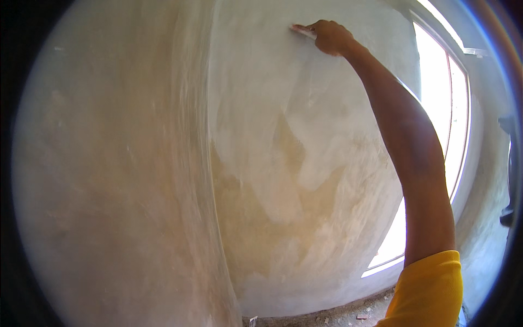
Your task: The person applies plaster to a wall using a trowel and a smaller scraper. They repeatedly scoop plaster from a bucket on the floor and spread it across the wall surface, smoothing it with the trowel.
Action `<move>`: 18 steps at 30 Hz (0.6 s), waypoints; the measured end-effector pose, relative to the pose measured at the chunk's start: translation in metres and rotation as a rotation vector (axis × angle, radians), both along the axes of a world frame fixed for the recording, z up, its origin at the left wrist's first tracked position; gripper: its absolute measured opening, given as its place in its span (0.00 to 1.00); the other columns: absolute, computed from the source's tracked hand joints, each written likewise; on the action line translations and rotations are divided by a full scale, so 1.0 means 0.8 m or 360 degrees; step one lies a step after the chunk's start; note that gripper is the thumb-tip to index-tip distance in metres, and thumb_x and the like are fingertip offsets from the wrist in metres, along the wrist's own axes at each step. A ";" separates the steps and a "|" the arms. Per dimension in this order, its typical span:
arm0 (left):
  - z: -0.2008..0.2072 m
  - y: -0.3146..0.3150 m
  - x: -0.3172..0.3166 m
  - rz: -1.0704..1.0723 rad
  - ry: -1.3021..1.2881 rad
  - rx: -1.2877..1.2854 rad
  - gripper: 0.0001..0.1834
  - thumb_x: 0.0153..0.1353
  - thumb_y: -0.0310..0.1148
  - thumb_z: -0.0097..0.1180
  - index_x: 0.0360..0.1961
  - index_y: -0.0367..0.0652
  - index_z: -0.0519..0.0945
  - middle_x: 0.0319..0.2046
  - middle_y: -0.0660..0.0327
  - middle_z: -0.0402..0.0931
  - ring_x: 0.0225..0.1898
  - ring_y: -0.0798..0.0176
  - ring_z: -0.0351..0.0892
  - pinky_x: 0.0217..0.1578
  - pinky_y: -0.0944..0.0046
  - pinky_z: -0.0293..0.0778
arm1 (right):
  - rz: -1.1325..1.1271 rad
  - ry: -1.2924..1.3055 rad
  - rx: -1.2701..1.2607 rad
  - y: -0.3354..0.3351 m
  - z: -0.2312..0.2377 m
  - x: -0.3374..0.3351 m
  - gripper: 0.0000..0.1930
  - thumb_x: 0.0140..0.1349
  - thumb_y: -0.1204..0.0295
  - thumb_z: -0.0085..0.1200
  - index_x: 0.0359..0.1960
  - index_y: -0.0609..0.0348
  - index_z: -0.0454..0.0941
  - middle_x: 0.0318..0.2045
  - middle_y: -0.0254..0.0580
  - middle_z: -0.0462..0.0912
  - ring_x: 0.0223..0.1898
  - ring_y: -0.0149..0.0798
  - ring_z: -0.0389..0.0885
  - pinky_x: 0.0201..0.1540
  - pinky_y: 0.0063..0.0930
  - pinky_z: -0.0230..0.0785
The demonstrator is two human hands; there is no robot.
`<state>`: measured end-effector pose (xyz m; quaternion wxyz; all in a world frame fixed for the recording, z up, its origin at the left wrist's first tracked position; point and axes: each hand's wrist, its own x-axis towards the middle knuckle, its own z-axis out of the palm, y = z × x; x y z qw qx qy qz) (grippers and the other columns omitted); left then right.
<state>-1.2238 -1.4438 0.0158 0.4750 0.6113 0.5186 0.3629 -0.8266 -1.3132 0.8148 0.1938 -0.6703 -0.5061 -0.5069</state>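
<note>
My right arm in a yellow sleeve reaches high up a plastered wall (256, 125). At the top of the view, my right hand (332, 38) is closed around a small flat tool (303, 31) with a pale face and a reddish-brown edge. It lies against the wall surface or very near it; its exact kind is too small to tell. Smooth grey-white coating covers the upper wall around the hand. Lower down, uneven tan patches (250, 223) show between lighter smears. My left hand is out of the picture.
An inner corner runs down to a second plastered wall (109, 163) on the left. Bright light fills a tall framed window (438, 71) at the right, beside my arm. Bits of rubble (362, 316) lie on the floor along the wall's foot. A dark object (508, 218) stands at the far right rim.
</note>
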 end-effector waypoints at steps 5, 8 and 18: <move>0.035 0.014 0.013 0.0124 -0.0165 0.0148 0.07 0.63 0.29 0.64 0.41 0.38 0.82 0.26 0.61 0.75 0.31 0.65 0.71 0.34 0.60 0.71 | 0.0066 -0.0066 -0.0342 0.000 -0.073 -0.054 0.30 0.57 0.78 0.52 0.60 0.33 0.84 0.45 0.47 0.89 0.49 0.54 0.87 0.52 0.48 0.79; 0.062 0.011 0.012 0.0125 -0.0177 0.0158 0.09 0.63 0.29 0.66 0.42 0.38 0.82 0.28 0.61 0.77 0.32 0.64 0.72 0.34 0.60 0.73 | 0.0169 -0.0181 -0.0420 0.004 -0.141 -0.057 0.21 0.61 0.74 0.53 0.52 0.32 0.88 0.42 0.42 0.89 0.45 0.50 0.89 0.46 0.49 0.80; 0.191 -0.009 -0.056 0.0066 -0.0424 0.0052 0.10 0.61 0.29 0.64 0.42 0.37 0.83 0.30 0.63 0.77 0.32 0.64 0.73 0.34 0.59 0.72 | 0.0416 -0.0170 -0.0511 -0.022 -0.341 -0.151 0.20 0.64 0.69 0.54 0.56 0.66 0.78 0.56 0.62 0.81 0.56 0.57 0.81 0.56 0.49 0.76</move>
